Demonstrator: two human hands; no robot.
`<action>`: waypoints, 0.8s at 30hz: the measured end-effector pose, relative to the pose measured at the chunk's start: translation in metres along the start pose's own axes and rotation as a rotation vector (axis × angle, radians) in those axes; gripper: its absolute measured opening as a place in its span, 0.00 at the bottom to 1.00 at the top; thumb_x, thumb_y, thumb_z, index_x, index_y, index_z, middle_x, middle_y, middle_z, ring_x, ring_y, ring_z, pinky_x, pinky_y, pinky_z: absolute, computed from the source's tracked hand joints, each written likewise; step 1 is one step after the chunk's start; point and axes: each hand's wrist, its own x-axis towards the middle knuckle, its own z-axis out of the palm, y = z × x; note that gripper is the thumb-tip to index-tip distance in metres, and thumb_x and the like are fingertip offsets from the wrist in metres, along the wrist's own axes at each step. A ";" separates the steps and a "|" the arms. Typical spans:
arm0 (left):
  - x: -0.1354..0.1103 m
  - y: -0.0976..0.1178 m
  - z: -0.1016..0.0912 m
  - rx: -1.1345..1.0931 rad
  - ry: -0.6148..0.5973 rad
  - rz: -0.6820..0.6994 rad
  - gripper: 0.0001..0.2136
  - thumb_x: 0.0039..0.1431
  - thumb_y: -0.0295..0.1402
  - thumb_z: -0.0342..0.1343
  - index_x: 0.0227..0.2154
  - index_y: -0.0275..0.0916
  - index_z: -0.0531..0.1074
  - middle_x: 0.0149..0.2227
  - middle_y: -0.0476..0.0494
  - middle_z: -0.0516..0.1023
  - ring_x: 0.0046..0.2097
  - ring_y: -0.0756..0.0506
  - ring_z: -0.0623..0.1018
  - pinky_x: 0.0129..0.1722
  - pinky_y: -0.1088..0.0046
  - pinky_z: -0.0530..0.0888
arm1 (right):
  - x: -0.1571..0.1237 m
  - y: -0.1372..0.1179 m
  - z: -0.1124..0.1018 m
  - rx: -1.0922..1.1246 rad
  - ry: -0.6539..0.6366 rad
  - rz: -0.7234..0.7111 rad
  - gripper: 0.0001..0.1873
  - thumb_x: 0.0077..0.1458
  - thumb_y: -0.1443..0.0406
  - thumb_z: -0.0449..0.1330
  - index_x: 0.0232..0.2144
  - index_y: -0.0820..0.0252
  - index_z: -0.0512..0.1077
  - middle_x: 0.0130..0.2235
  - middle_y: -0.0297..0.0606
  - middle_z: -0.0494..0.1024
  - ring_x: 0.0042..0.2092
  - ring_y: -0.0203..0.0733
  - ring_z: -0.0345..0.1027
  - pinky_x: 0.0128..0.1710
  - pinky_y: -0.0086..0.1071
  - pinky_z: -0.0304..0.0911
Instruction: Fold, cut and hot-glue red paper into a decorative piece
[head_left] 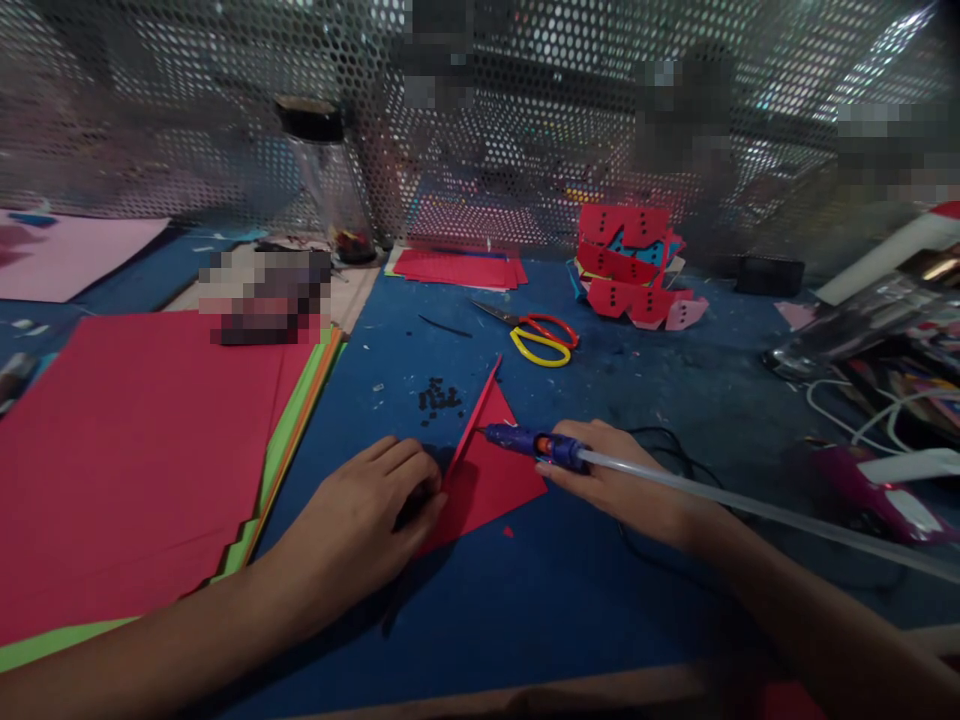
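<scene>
Scissors (517, 321): beyond right hand (622, 488), which grips glue gun (517, 439). Black bits (435, 397): beyond left hand (367, 510), which pinches folded red paper (487, 480).

No lettering, brand or number can be read; no legible label or sign.

The curled left hand (375, 505) hides the near-left part of the folded bright-red paper piece (491, 475); whether its fingertips pinch it cannot be told. The right hand (611, 475) covers the grip of the blue plastic glue gun (517, 440), whose long translucent glue stick (750, 498) is cut off toward four o'clock. Pixel blocks mask a dark object (274, 300) between nine and ten. The left edge crops the red-and-green paper stack (150, 460) between eight and nine. At ten, the black-lidded clear jar's (322, 185) contents are blurred.
</scene>
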 end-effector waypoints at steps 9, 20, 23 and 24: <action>0.002 0.001 0.000 0.005 -0.006 -0.005 0.08 0.69 0.32 0.50 0.34 0.40 0.70 0.35 0.45 0.75 0.39 0.43 0.72 0.38 0.65 0.69 | 0.001 -0.002 -0.001 -0.003 0.010 0.009 0.13 0.68 0.55 0.56 0.35 0.55 0.70 0.36 0.35 0.78 0.38 0.43 0.70 0.40 0.37 0.60; 0.001 0.001 0.000 0.010 0.005 0.000 0.07 0.69 0.31 0.50 0.34 0.40 0.70 0.35 0.45 0.75 0.38 0.43 0.73 0.37 0.65 0.69 | 0.002 0.000 0.000 -0.022 0.042 0.015 0.13 0.69 0.54 0.56 0.35 0.54 0.70 0.36 0.33 0.78 0.38 0.42 0.70 0.39 0.34 0.57; 0.001 0.000 0.000 0.009 0.008 0.006 0.07 0.69 0.31 0.50 0.34 0.40 0.70 0.35 0.45 0.75 0.38 0.43 0.73 0.37 0.65 0.69 | 0.002 -0.001 0.000 -0.033 0.049 0.016 0.13 0.69 0.54 0.56 0.35 0.54 0.70 0.37 0.34 0.78 0.39 0.43 0.71 0.40 0.35 0.58; 0.001 0.000 0.000 0.009 0.008 0.007 0.07 0.69 0.31 0.50 0.34 0.40 0.70 0.35 0.45 0.75 0.38 0.43 0.73 0.37 0.65 0.69 | 0.003 -0.001 -0.001 -0.037 0.046 0.019 0.13 0.69 0.54 0.55 0.36 0.54 0.71 0.37 0.35 0.79 0.39 0.44 0.71 0.40 0.35 0.59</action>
